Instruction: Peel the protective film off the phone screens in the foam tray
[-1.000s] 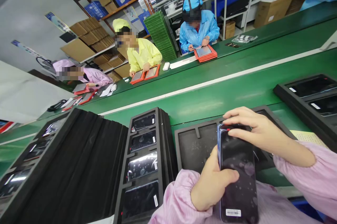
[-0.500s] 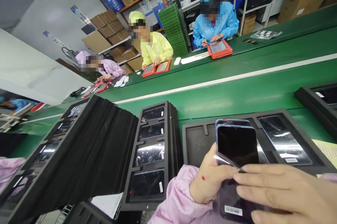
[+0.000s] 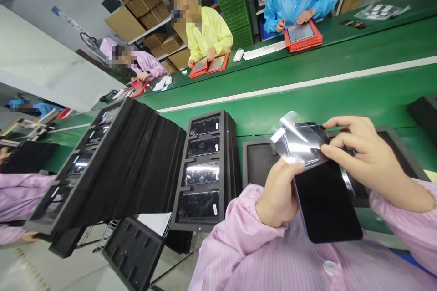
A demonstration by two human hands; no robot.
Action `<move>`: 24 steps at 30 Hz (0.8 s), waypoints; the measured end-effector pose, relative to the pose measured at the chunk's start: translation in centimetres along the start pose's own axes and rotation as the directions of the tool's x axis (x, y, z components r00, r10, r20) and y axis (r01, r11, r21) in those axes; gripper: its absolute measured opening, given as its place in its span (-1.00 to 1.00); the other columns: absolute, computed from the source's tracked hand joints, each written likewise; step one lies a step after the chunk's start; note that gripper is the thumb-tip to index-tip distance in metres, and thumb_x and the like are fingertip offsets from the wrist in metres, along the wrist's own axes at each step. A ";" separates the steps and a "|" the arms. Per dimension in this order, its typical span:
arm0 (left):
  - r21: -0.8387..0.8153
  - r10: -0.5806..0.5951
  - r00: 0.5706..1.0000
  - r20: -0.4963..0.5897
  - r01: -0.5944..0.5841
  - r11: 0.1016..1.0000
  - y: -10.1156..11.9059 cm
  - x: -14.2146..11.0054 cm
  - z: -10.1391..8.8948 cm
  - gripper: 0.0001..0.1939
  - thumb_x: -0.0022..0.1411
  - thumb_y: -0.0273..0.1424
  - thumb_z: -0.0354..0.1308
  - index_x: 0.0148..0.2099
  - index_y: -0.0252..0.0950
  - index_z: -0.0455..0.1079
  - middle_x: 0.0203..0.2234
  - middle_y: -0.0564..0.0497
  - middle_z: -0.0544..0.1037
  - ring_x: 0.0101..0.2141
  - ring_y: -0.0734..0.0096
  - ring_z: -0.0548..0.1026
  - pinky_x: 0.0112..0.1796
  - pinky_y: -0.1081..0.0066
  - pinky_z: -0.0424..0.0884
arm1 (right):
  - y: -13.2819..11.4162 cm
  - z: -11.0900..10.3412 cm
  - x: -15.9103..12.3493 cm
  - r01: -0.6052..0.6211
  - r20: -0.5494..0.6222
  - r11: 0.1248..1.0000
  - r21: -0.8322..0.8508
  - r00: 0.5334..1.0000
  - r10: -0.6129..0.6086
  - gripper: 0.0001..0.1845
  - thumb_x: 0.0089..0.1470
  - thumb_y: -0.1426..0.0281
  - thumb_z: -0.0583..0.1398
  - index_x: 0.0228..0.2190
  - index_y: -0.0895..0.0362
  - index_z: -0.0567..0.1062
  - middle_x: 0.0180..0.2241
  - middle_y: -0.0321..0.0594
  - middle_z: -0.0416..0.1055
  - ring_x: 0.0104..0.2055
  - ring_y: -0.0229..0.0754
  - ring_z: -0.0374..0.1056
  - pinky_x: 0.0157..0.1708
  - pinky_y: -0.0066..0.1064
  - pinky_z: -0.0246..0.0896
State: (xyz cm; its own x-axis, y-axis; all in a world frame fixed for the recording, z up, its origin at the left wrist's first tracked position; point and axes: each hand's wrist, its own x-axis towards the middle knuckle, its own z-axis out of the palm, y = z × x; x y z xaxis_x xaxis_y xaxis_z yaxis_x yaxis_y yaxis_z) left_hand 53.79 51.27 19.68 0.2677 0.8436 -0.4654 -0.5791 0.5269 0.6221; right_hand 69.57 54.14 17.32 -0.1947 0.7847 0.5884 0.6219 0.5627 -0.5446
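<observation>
My left hand (image 3: 278, 191) grips a black phone (image 3: 324, 202) by its left edge, screen up, held over my lap. My right hand (image 3: 365, 156) pinches a clear protective film (image 3: 298, 143) that curls up and away from the top of the phone's screen. Beneath both hands lies a black foam tray (image 3: 256, 163) on the green conveyor belt (image 3: 307, 104). Pink sleeves cover both my arms.
A stack of black foam trays (image 3: 205, 163) holding several phones stands to the left, beside a taller leaning stack (image 3: 119, 163). Another tray (image 3: 423, 111) sits at the right edge. Three people across the belt handle tablets in red trays (image 3: 302, 36).
The film has come off the screen: my right hand went from the phone's top to its lower end and now lifts the peeled film upward. The view has tilted down.
</observation>
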 end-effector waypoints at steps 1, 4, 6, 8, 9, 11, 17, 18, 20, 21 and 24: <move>0.005 0.002 1.000 0.001 -0.002 1.000 -0.1 -0.1 0.0 -0.71 -0.13 -0.46 0.18 -0.25 -0.33 0.43 -0.45 0.02 0.49 -0.39 0.39 0.43 -0.32 0.43 0.31 | 0.0 0.4 -0.1 -0.070 -0.011 0.998 0.008 0.998 0.070 -0.66 0.12 0.26 0.10 -0.65 0.07 0.34 -0.26 -0.11 0.34 -0.10 0.04 0.26 -0.18 -0.03 0.23; 0.033 0.013 1.000 -0.001 -0.013 0.999 -0.2 -0.2 0.1 -0.68 -0.09 -0.45 0.20 -0.20 -0.31 0.44 -0.36 0.01 0.51 -0.33 0.39 0.43 -0.27 0.44 0.31 | 0.1 1.1 -0.4 -0.165 0.005 0.985 0.054 0.986 0.165 -0.68 0.09 0.24 0.11 -0.64 0.06 0.35 -0.22 -0.12 0.33 -0.07 0.04 0.25 -0.14 -0.03 0.21; 0.027 0.024 1.000 -0.009 -0.024 0.999 -0.3 -0.2 0.0 -0.68 -0.09 -0.44 0.21 -0.19 -0.30 0.43 -0.37 0.02 0.51 -0.33 0.39 0.43 -0.27 0.43 0.30 | 0.0 1.3 -0.5 -0.187 0.010 0.980 0.076 0.982 0.186 -0.67 0.07 0.23 0.12 -0.65 0.07 0.33 -0.21 -0.13 0.34 -0.07 0.04 0.25 -0.14 -0.04 0.21; -0.031 0.021 1.000 -0.008 -0.021 0.999 -0.4 0.0 -0.2 -0.69 -0.12 -0.44 0.21 -0.23 -0.30 0.43 -0.40 0.04 0.50 -0.35 0.41 0.43 -0.27 0.44 0.30 | -0.4 1.1 -0.3 -0.205 0.004 0.976 0.077 0.979 0.205 -0.65 0.05 0.22 0.13 -0.68 0.08 0.28 -0.21 -0.12 0.33 -0.05 0.05 0.25 -0.16 -0.05 0.20; -0.067 -0.008 1.000 0.004 0.008 0.998 -0.5 0.3 -0.4 -0.71 -0.15 -0.43 0.20 -0.26 -0.32 0.43 -0.42 0.04 0.50 -0.37 0.41 0.43 -0.26 0.44 0.30 | -0.7 1.0 -0.1 -0.210 0.000 0.976 0.063 0.978 0.210 -0.64 0.04 0.22 0.13 -0.68 0.08 0.25 -0.21 -0.12 0.33 -0.04 0.06 0.24 -0.16 -0.05 0.19; -0.125 -0.096 0.995 0.035 0.099 0.987 -0.9 1.0 -1.1 -0.75 -0.18 -0.37 0.17 -0.35 -0.35 0.45 -0.45 0.00 0.51 -0.38 0.35 0.44 -0.25 0.39 0.32 | -1.5 0.6 0.3 -0.195 0.012 0.981 0.015 0.981 0.195 -0.64 0.04 0.22 0.13 -0.68 0.08 0.23 -0.20 -0.12 0.33 -0.03 0.08 0.22 -0.16 -0.04 0.16; -0.082 -0.135 0.985 -0.108 0.127 0.989 -3.3 3.8 -4.0 -0.85 -0.18 -0.34 0.10 -0.66 -0.30 0.35 -0.69 0.01 0.39 -0.58 0.38 0.33 -0.41 0.33 0.31 | -4.0 0.7 1.1 -0.088 0.042 0.987 -0.138 0.995 0.095 -0.70 0.06 0.34 0.08 -0.65 0.10 0.19 -0.21 -0.10 0.33 -0.07 0.10 0.19 -0.20 -0.04 0.07; -0.077 -0.121 0.983 -0.138 0.111 0.991 -3.6 4.2 -4.4 -0.85 -0.18 -0.37 0.10 -0.69 -0.29 0.32 -0.73 0.04 0.35 -0.62 0.43 0.28 -0.44 0.36 0.28 | -4.2 0.8 1.1 -0.081 0.038 0.985 -0.151 0.995 0.088 -0.71 0.06 0.37 0.07 -0.65 0.11 0.19 -0.21 -0.10 0.33 -0.07 0.10 0.18 -0.20 -0.04 0.06; -0.070 -0.093 0.978 -0.187 0.081 0.994 -4.1 4.6 -5.0 -0.81 -0.18 -0.43 0.11 -0.74 -0.28 0.24 -0.77 0.08 0.29 -0.65 0.51 0.21 -0.49 0.40 0.23 | -4.8 1.0 1.0 -0.065 0.037 0.985 -0.162 0.997 0.072 -0.71 0.06 0.40 0.08 -0.64 0.12 0.17 -0.20 -0.09 0.33 -0.08 0.10 0.16 -0.20 -0.04 0.05; -0.064 -0.076 0.975 -0.210 0.063 0.996 -4.3 4.7 -5.2 -0.79 -0.19 -0.46 0.12 -0.75 -0.28 0.22 -0.78 0.10 0.27 -0.66 0.53 0.19 -0.49 0.42 0.21 | -5.0 1.1 1.0 -0.057 0.037 0.985 -0.166 0.997 0.064 -0.71 0.06 0.41 0.08 -0.64 0.12 0.17 -0.19 -0.09 0.33 -0.08 0.10 0.16 -0.20 -0.04 0.04; -0.044 -0.021 0.970 -0.244 0.011 0.999 -4.2 4.5 -5.3 -0.75 -0.19 -0.50 0.15 -0.76 -0.28 0.17 -0.77 0.12 0.27 -0.63 0.52 0.23 -0.45 0.43 0.23 | -5.5 1.2 0.9 -0.040 0.042 0.986 -0.164 0.998 0.047 -0.69 0.07 0.42 0.08 -0.65 0.14 0.16 -0.18 -0.10 0.33 -0.08 0.09 0.16 -0.19 -0.06 0.03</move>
State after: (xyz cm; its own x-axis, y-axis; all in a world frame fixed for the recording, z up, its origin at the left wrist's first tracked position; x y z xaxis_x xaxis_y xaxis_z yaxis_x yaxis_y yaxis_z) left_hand 53.32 52.33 11.61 0.0837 0.7818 -0.6179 -0.6093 0.5308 0.5891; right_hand 65.06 52.07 20.19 -0.1966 0.8205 0.5368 0.7450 0.4810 -0.4622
